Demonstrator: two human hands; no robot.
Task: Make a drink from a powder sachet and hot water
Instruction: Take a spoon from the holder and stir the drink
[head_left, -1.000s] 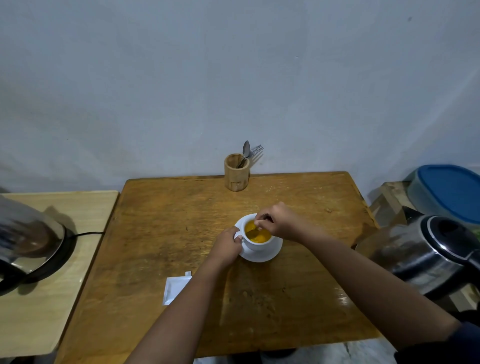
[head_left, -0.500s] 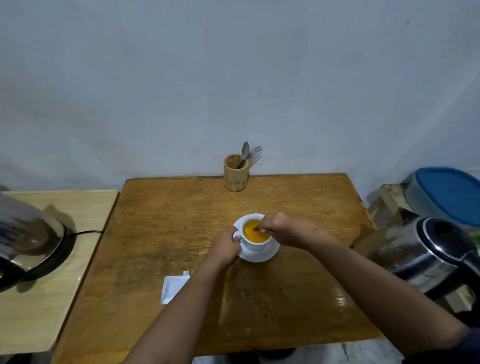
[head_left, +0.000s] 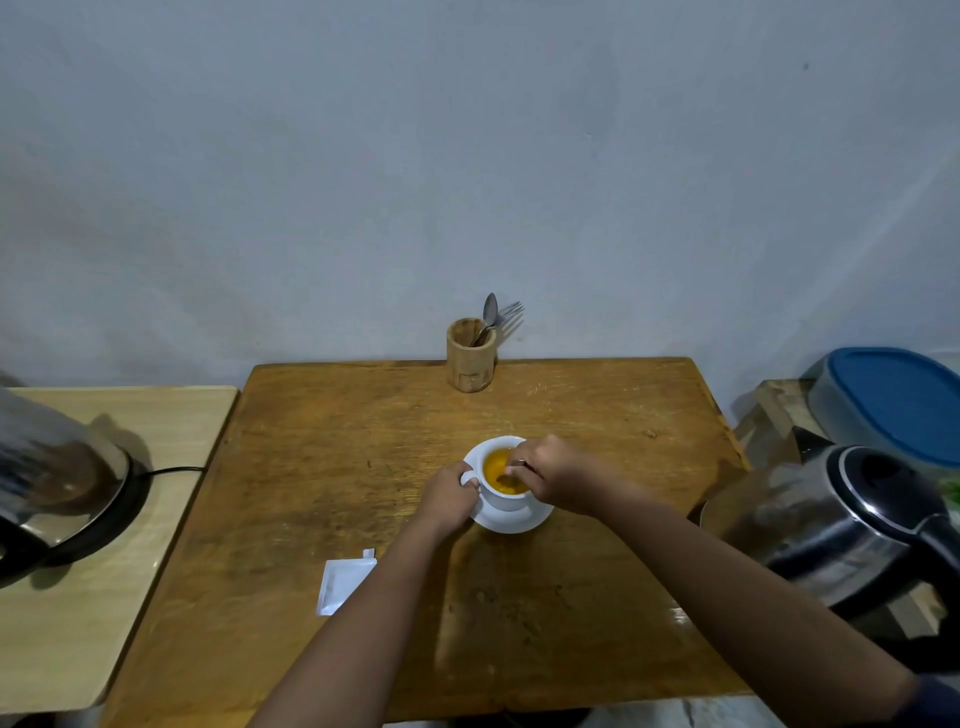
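Cup (head_left: 506, 496) on saucer (head_left: 511, 519), mid bench (head_left: 311, 467), full of orange liquid. Left hand (head_left: 448, 493) pinched on cup handle, steadying from left. Right hand (head_left: 553, 475) over right rim, grip closed on thin stirrer (head_left: 511, 464) (prob. spoon, mostly hidden), tip down in drink. Stirrer axis slants from right hand down-left into cup. Opened sachet (head_left: 340, 584) lies near-left, well apart. Judged: stirring stage, nearly done.

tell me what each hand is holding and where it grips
The left hand holds the white cup by its handle. The right hand pinches the top of a spoon dipped in the orange drink.
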